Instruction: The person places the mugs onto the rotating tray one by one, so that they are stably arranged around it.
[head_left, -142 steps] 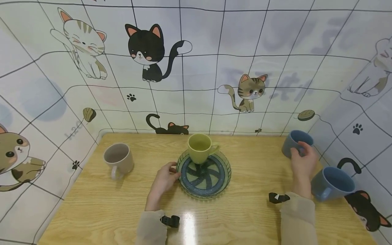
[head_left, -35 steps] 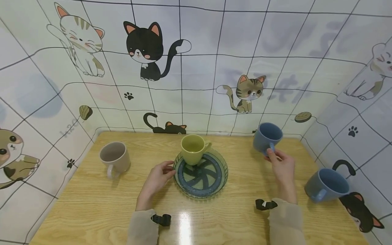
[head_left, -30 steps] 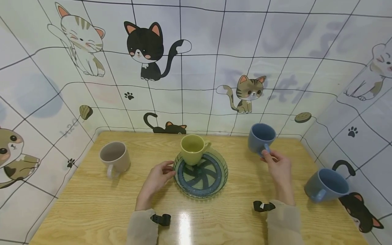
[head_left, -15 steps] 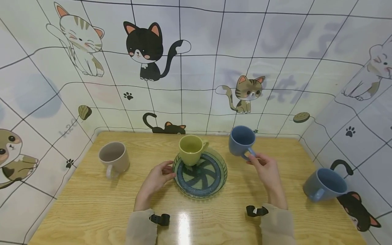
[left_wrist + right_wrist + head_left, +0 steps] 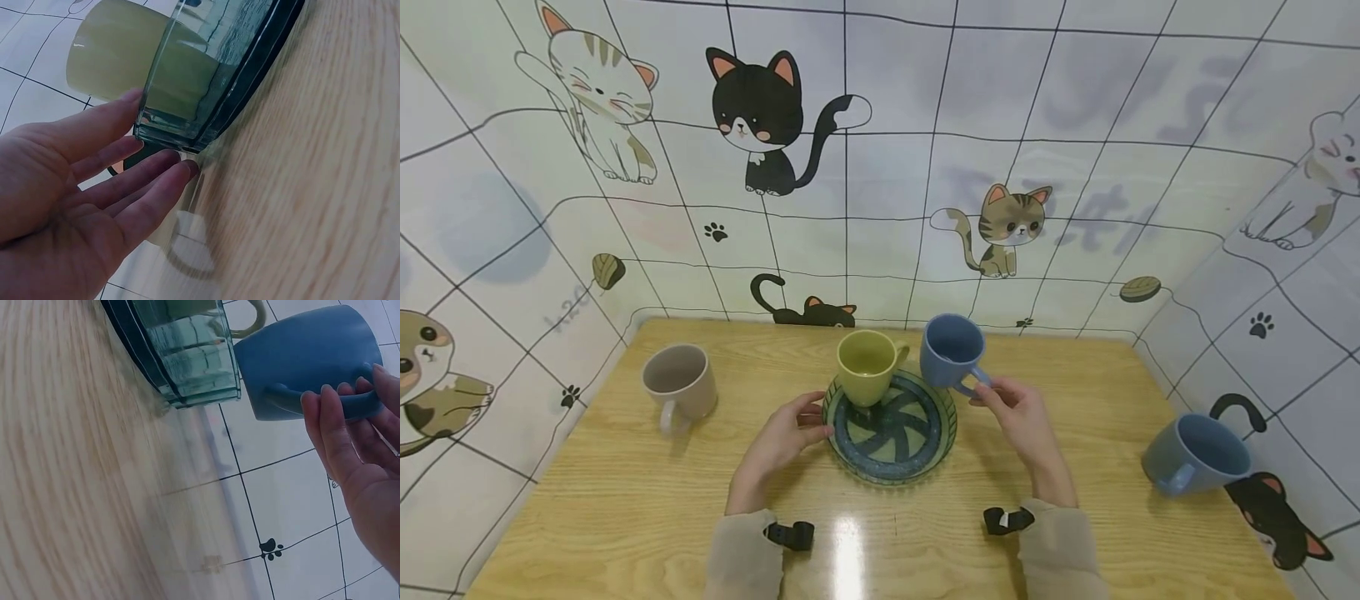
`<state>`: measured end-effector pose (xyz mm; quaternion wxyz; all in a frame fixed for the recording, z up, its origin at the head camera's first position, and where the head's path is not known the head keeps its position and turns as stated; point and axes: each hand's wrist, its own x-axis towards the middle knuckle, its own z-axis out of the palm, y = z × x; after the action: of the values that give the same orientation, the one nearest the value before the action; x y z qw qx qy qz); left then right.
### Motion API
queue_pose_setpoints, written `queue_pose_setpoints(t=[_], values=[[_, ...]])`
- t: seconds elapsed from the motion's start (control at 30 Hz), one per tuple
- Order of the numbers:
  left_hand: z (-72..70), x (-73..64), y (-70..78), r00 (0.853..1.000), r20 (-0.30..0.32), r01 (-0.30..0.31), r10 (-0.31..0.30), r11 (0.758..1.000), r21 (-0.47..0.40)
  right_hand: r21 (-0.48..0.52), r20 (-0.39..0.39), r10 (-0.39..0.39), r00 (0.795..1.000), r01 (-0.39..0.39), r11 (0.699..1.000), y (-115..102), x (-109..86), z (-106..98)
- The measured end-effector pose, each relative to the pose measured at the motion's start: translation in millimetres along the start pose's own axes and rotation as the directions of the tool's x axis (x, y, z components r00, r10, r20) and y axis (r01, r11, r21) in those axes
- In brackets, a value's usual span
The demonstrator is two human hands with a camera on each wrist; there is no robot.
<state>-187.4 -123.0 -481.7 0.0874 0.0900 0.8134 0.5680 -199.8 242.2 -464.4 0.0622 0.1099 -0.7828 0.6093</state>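
Note:
My right hand (image 5: 1018, 421) pinches the handle of a blue mug (image 5: 951, 350). The mug hangs upright at the right rear rim of a round clear glass dish (image 5: 943, 450) with a blue swirl pattern inside. In the right wrist view the blue mug (image 5: 306, 359) is off the table, close to the dish wall (image 5: 200, 375). A yellow-green mug (image 5: 867, 367) stands in the rear left part of the dish, handle to the right. At the dish's left edge rests my left hand (image 5: 786, 433); in the left wrist view its loosely extended fingers (image 5: 150, 212) and thumb touch the outer wall.
On the left of the wooden table (image 5: 647, 500) stands a beige mug (image 5: 688, 387). A second blue mug (image 5: 1195, 454) is at the right edge. A cat-print sheet (image 5: 895, 167) rises behind and along both sides.
My right hand has taken the rear blue mug by its handle, lifted it and carried it left to the dish. The left hand stays at the dish's left edge.

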Motion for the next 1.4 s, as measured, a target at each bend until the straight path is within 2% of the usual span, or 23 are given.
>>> queue_pose_setpoints(t=[0.1, 0.17, 0.33, 0.43, 0.53, 0.63, 0.9, 1.23, 1.4], values=[[-1.6, -6.8, 14.6, 1.000, 0.023, 0.006, -0.006, 1.000, -0.023, -0.013, 0.024, 0.010, 1.000, -0.009, 1.000, -1, 0.6, 3], [-1.5, -8.4, 18.1, 0.999, 0.029, 0.016, -0.015, 0.999, -0.031, -0.007, 0.042, 0.014, 0.999, -0.014, 1.000, -6, 0.2, 4], [2.0, 0.8, -4.7, 1.000, 0.015, 0.025, -0.024, 0.999, -0.032, 0.008, 0.084, 0.013, 0.996, -0.014, 1.000, -23, -2.7, 9], [1.5, 2.8, -9.8, 1.000, 0.009, 0.022, -0.022, 0.999, -0.025, 0.018, 0.103, -0.003, 0.995, 0.001, 1.000, -20, -1.9, 11], [0.5, 3.0, -10.9, 1.000, 0.009, 0.023, -0.023, 0.999, -0.026, 0.015, 0.119, -0.018, 0.993, 0.016, 1.000, -9, 0.5, 12], [-0.1, 2.9, -11.4, 1.000, 0.019, 0.024, -0.023, 0.999, -0.031, 0.000, 0.118, -0.001, 0.993, 0.001, 1.000, 1, 1.7, 11], [-0.6, 2.2, -13.4, 0.999, 0.027, 0.022, -0.021, 0.999, -0.027, 0.011, 0.134, 0.013, 0.991, -0.015, 1.000, 4, 2.2, 14], [-1.2, 0.4, -13.1, 0.999, 0.046, -0.003, 0.005, 1.000, -0.023, -0.047, 0.140, 0.014, 0.990, -0.008, 0.999, 8, 5.7, 19], [-2.0, 0.6, -12.4, 0.998, 0.057, -0.002, 0.003, 1.000, -0.017, -0.035, 0.136, 0.027, 0.990, -0.022, 0.999, 13, 5.7, 22]])
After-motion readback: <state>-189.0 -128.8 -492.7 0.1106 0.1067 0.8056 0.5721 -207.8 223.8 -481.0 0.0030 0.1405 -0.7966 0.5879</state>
